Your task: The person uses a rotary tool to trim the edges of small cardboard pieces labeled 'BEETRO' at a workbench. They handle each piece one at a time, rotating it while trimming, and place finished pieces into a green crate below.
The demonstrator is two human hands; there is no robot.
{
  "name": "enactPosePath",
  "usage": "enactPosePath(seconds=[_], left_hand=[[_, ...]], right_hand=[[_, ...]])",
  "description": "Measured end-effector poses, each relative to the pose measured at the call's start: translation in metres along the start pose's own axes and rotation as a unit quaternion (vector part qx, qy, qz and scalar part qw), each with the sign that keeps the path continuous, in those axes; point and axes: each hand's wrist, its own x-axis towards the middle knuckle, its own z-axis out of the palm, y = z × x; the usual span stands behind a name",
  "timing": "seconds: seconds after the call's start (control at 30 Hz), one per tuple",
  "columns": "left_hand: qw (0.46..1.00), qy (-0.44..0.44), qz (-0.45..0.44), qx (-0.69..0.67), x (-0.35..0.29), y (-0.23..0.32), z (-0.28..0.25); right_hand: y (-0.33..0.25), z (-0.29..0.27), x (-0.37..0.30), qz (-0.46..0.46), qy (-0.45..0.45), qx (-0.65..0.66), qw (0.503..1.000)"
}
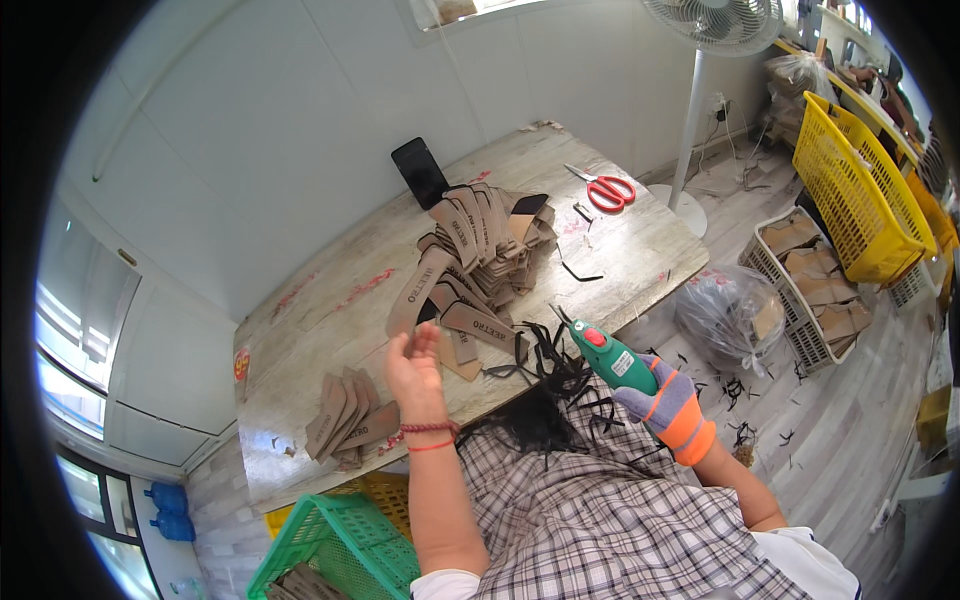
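Observation:
My left hand (416, 378), bare with a red bead bracelet, is at the table's near edge, its fingertips at the lower end of a flat, curved beige-brown piece (415, 290) with dark print. That piece looks larger than its neighbours and seems raised; the grip is partly hidden. Just beyond it lies a heap of similar pieces (485, 225). My right hand (662, 402), in a grey and orange glove, is wrapped round green electric scissors (612, 358) with a red button. Their narrow tip points up and left, near a tangle of black strips (550, 360) at the edge and on my lap.
A smaller stack of pieces (345, 415) lies at the table's left. Red-handled scissors (608, 193) and a black phone (419, 172) are farther back. A green crate (320, 540) stands below left. Right are a fan (695, 110), a plastic bag (730, 315) and a yellow basket (860, 190).

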Motion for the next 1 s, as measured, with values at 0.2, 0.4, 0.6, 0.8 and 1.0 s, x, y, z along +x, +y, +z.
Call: enactPosePath(seconds=[0.2, 0.4, 0.6, 0.8, 1.0], left_hand=[[0.960, -0.095, -0.259, -0.042, -0.072, -0.054, -0.014], [0.975, -0.175, -0.131, 0.043, -0.101, -0.053, 0.016], [0.973, -0.199, -0.088, 0.077, -0.110, -0.054, 0.021], [0.966, -0.217, -0.053, 0.131, -0.109, -0.051, 0.021], [0.946, -0.246, -0.048, 0.207, -0.105, -0.043, 0.019]], right_hand=[[-0.003, 0.007, -0.002, -0.004, -0.010, -0.072, 0.997], [0.000, 0.010, -0.006, 0.023, -0.022, -0.109, 0.994], [0.000, 0.016, -0.007, -0.026, -0.017, -0.127, 0.991], [-0.004, 0.013, -0.008, -0.026, -0.031, -0.127, 0.991], [-0.008, 0.010, -0.006, -0.009, -0.053, -0.126, 0.991]])
